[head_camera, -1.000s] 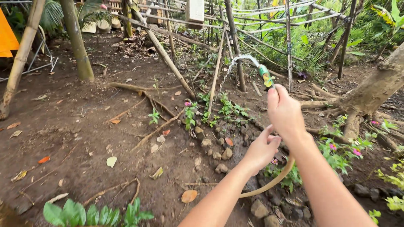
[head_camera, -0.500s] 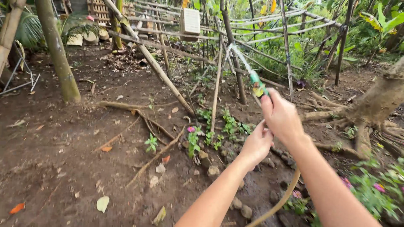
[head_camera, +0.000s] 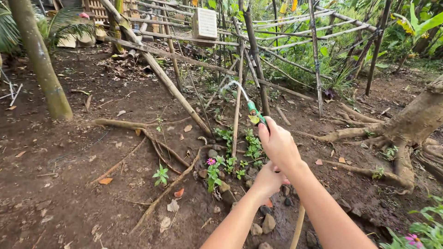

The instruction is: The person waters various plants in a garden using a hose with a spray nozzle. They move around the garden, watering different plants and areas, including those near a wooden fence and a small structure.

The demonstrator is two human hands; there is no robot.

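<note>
Item one: hose nozzle (head_camera: 253, 112), green with a yellow part, sticking up and away from my right hand (head_camera: 278, 146). I have that hand clamped round its grip, fingers folded shut, so only the tip shows above the knuckles. A thin jet of water (head_camera: 236, 87) arcs up and to the left from the tip.

Item two: hose (head_camera: 297, 226), tan, hanging down below my hands and running off the bottom edge beside my right forearm.

Item three: my left hand (head_camera: 268, 180), just beneath the right one and touching its wrist side. It appears closed about the hose where it leaves the grip, though I cannot tell how firmly, since the right hand hides the fingers.

Item four: small green plants (head_camera: 244, 150), just left of and beyond my hands, with a pink flower (head_camera: 211, 161) at their near-left edge.

Item five: grey stones (head_camera: 263, 226), on dark wet soil directly under my left forearm.

Item six: stick fence (head_camera: 277, 46) of thin lashed poles, well beyond the nozzle.

Item seven: tree roots (head_camera: 397, 157), spreading over the soil to the right of my hands.

Item eight: bamboo trunk (head_camera: 39, 60), far off to the left.
</note>
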